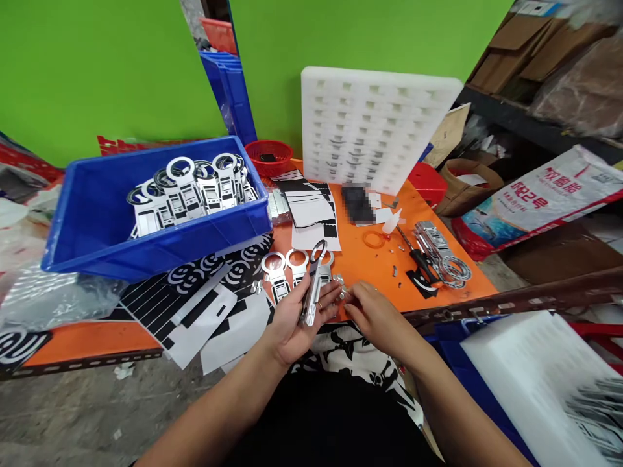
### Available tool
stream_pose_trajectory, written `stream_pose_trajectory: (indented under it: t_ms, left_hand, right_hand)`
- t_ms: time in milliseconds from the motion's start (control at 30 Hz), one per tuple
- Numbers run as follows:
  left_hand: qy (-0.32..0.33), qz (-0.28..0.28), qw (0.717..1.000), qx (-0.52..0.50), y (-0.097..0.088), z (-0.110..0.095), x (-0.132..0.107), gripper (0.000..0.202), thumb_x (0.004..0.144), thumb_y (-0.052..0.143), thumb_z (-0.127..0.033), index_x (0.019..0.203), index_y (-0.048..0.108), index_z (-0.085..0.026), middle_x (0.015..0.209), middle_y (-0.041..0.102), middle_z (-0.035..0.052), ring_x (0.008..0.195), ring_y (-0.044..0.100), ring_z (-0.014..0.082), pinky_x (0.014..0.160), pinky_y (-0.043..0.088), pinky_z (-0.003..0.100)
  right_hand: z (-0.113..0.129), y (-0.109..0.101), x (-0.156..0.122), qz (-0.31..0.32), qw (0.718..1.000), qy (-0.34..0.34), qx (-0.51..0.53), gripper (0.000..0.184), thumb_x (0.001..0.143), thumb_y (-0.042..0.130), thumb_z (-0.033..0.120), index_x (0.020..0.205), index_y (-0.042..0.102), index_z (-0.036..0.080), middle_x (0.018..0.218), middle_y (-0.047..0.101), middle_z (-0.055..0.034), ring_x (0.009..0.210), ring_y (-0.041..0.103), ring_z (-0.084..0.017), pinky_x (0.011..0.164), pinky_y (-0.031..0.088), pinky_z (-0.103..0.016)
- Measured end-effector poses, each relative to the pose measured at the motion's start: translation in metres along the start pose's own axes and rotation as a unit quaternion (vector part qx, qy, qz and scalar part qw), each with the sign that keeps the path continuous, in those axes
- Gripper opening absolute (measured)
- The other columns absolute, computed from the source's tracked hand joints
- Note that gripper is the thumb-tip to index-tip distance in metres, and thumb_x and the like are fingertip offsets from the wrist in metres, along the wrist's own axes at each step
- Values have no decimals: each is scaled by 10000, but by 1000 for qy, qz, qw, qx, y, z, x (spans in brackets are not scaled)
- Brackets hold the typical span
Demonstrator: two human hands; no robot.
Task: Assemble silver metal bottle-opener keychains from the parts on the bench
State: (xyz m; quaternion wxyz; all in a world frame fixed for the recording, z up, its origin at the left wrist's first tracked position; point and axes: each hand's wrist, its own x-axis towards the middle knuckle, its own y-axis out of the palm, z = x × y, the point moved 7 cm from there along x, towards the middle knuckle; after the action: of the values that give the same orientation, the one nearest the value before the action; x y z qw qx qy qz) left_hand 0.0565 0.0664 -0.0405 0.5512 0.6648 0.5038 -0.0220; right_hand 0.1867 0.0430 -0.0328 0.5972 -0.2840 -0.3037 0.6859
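Observation:
My left hand [296, 318] is wrapped round a long silver metal part with a ring at its top end [314, 279], held edge-on over the near edge of the orange table [360, 259]. My right hand [372, 311] is closed in a pinch right beside it, its fingertips at some small silver pieces [341, 285]; I cannot make out what they hold. Two similar ring-topped silver parts [285, 269] lie flat on the table just behind my left hand.
A blue bin [97, 214] full of the same metal parts stands at the left. Black-and-white sticker sheets [204, 305] spread below it. A white foam tray [374, 130], red basket [268, 155], screwdriver [416, 253], more silver parts [445, 256] and a glue bottle [392, 222] sit farther back.

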Motion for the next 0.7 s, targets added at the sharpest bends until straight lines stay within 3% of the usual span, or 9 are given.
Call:
stream_pose_trajectory:
  t_ms: [167, 300, 367, 433, 567, 700]
  left_hand:
    - [3, 32, 999, -2, 3, 1, -3, 363, 1012, 362, -352, 1014, 614, -91, 1176, 669, 230, 1066, 677, 288, 872, 568, 393]
    - [46, 49, 996, 62, 6, -3, -9, 283, 1000, 405, -312, 913, 578, -106, 922, 731, 171, 664, 708, 174, 584, 562, 254]
    - [95, 63, 987, 111, 7, -8, -12, 237, 983, 449, -321, 865, 546, -141, 778, 725, 107, 453, 601, 112, 440, 459, 200]
    - [130, 72, 979, 139, 7, -12, -15, 319, 985, 417, -410, 849, 546, -152, 697, 703, 81, 367, 510, 88, 392, 383, 190]
    - [98, 90, 982, 134, 6, -11, -16, 545, 991, 304, -506, 815, 626, -103, 666, 664, 90, 383, 482, 88, 405, 382, 209]
    - [36, 83, 995, 36, 5, -9, -17, 402, 998, 393, -350, 860, 668, -91, 782, 663, 82, 595, 594, 112, 624, 521, 230]
  right_hand:
    - [16, -18, -14, -53, 982, 43, 175, 102, 918, 511, 290, 843, 511, 221, 826, 562, -19, 759, 521, -173, 692, 430, -297]
    - [39, -32, -24, -82, 922, 62, 373, 155, 888, 596, 355, 836, 539, 221, 876, 569, -16, 838, 545, -168, 769, 453, -281]
    - [46, -34, -26, -90, 895, 69, 432, 162, 871, 634, 350, 824, 550, 220, 912, 573, -18, 875, 552, -163, 789, 452, -267]
    - [50, -33, -27, -100, 877, 72, 464, 164, 857, 661, 337, 806, 559, 219, 933, 573, -17, 893, 547, -155, 795, 448, -250]
    - [56, -26, -26, -85, 866, 61, 490, 172, 844, 681, 326, 775, 569, 215, 946, 564, -11, 893, 541, -143, 806, 448, -238]
    - [63, -21, -25, -63, 875, 55, 476, 189, 843, 670, 341, 760, 568, 206, 948, 567, -19, 913, 567, -162, 839, 454, -278]
